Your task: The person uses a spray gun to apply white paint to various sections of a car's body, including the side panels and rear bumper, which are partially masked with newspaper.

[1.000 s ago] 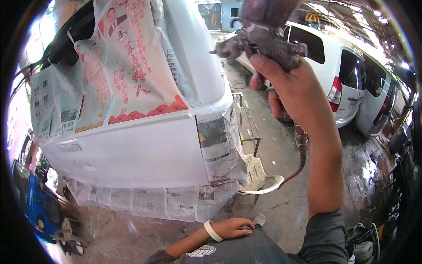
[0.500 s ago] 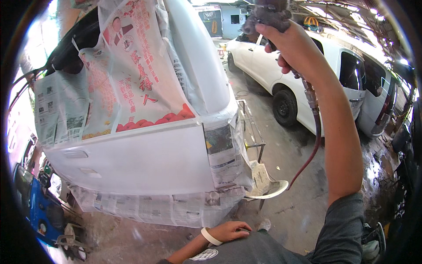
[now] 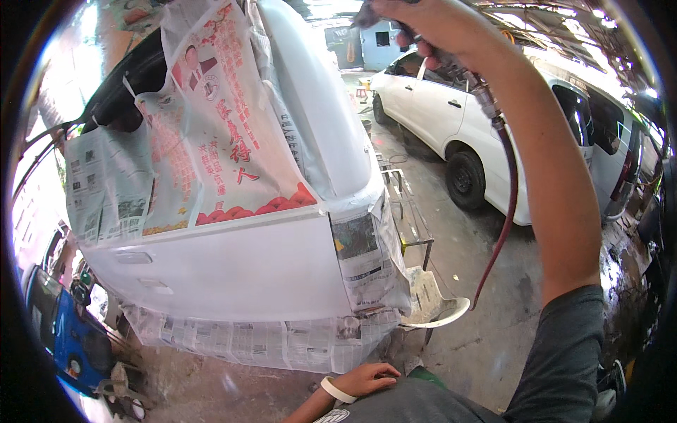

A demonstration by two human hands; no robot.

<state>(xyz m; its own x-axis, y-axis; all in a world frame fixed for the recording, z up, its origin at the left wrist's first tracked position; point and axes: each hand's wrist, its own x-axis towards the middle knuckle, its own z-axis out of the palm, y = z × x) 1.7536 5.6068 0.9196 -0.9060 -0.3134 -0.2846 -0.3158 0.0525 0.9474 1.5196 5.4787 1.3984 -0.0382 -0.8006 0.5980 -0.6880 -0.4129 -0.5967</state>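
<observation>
My right hand is raised at the top edge, closed on a dark spray gun; a metal fitting and red hose hang below it. The gun is near the upper corner of a white vehicle rear panel, masked above with printed paper sheets and below with newspaper. A white painted pillar runs up the right side of the masking. My left hand rests low against my dark shirt, fingers loosely stretched and holding nothing visible, a pale band on the wrist.
A white minivan stands behind on the right, another vehicle beside it. A metal stand and a white plastic seat are just right of the masked panel. A blue vehicle sits at lower left on the concrete floor.
My right hand and the spray gun have moved upward, toward the picture's top edge. The masked vehicle sits slightly lower and further right in view. My left hand stays low at my front.
</observation>
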